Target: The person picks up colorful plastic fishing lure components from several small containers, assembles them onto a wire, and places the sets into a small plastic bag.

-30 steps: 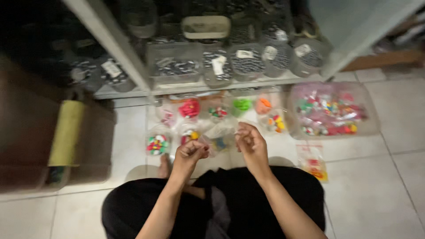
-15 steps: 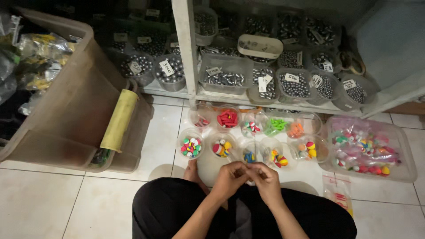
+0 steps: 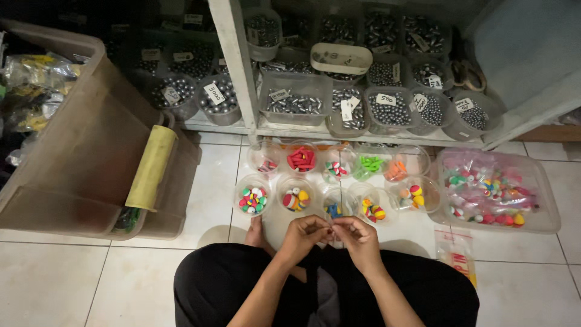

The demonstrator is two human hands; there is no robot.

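A tiny item, too small to identify, is pinched between the fingertips of the left hand [image 3: 304, 235] and right hand [image 3: 358, 237], near the cups of coloured floats [image 3: 295, 198]. It is judged light, easily dropped, best pinched.

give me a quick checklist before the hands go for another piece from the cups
1. Hands free: not ok. The left hand and right hand meet fingertip to fingertip, pinching something too small to identify.
2. Small clear cups upright: ok.
3. Cups stocked with coloured pieces: ok.
4. Path to the cups: ok, bare floor tile only.
5. Lidless clear tub of mixed pieces at right: ok.
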